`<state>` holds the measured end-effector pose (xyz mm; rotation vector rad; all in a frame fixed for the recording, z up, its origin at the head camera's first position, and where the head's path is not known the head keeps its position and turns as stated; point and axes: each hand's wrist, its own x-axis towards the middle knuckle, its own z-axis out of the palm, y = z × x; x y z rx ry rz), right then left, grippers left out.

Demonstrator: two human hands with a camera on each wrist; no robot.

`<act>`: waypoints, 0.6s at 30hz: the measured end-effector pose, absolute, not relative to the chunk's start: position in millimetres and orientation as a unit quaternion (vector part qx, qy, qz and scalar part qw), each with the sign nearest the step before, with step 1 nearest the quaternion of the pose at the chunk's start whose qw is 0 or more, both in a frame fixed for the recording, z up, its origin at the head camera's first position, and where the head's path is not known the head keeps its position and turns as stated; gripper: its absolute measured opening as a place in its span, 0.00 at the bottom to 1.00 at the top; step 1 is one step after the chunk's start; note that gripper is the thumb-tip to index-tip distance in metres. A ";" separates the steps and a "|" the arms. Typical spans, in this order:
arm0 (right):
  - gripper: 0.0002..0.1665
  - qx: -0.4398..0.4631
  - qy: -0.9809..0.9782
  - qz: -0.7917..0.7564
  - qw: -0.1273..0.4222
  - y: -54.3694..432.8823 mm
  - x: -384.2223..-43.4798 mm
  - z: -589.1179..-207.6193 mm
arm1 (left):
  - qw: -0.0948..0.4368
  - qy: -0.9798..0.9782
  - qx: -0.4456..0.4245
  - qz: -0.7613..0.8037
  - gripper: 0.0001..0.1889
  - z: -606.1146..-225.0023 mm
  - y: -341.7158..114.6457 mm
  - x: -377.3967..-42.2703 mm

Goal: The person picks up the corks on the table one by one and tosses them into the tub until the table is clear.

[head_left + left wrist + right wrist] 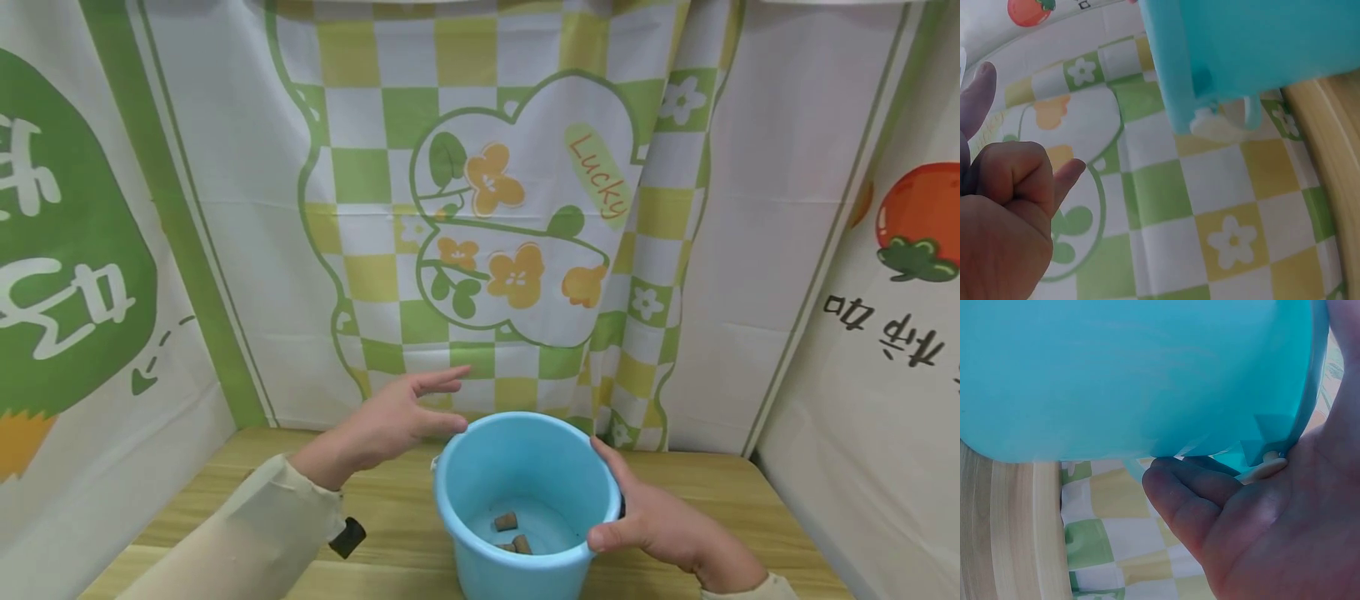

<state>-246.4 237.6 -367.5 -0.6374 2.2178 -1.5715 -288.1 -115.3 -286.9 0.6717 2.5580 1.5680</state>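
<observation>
A light blue plastic bucket (525, 575) stands on the wooden table. Inside, on its bottom, lie a few small brown tapered pieces (506, 522) that look like corks. My right hand (660, 518) grips the bucket's right side, with the thumb on the near rim and a finger along the far rim. In the right wrist view, the other fingers (1172, 494) bend against the outer wall. My left hand (386, 421) hovers at the left rim, its thumb tip overlapping the rim in the head view. The left wrist view shows that hand (1010, 206) holding nothing, some fingers bent.
The wooden table (390, 575) ends at a checked green and yellow curtain (412, 333) behind the bucket. Printed fabric walls (862, 467) close in both sides. A bucket handle end (1219, 125) sticks out below the rim. A black strap (347, 538) hangs by the left sleeve.
</observation>
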 end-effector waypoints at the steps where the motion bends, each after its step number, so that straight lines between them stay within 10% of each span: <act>1: 0.72 -0.225 0.783 -0.554 0.174 237.7 -246.4 -367.4 | 0.034 0.830 0.214 0.514 0.36 -288.3 -119.0 -289.4; 18: 0.72 -0.222 0.791 -0.545 0.169 237.4 -246.2 -367.2 | 0.042 0.781 0.158 0.603 0.40 -293.5 -190.4 -308.0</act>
